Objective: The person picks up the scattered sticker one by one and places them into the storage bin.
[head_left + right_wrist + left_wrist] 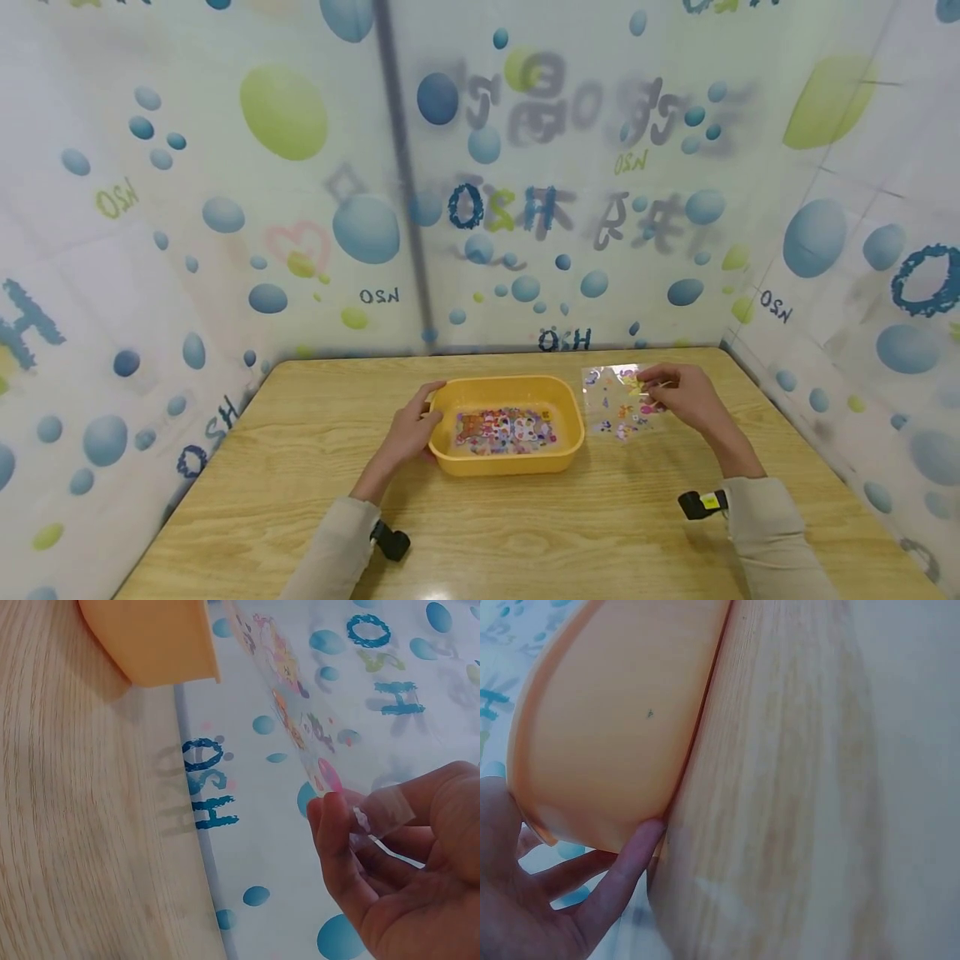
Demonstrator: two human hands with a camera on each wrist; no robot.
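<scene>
A yellow plastic basin [504, 465] sits on the wooden table, with colourful cartoon sticker sheets [507, 432] lying in it. My left hand [411, 429] grips its left end, thumb at the rim and fingers against the outer wall, as the left wrist view also shows. To the right of the basin, a clear sheet of small stickers [609, 405] is held up above the table. The thumb and fingers of my right hand [686, 396] pinch this sheet by its right edge. In the right wrist view the see-through sheet [289, 697] appears nearly edge-on, a corner curling past the fingertips.
The wooden table [300, 483] extends around the basin and toward the front. Curtains [510, 275] printed with blue and green dots and letters stand behind it and along both sides. A small black camera is strapped to each wrist.
</scene>
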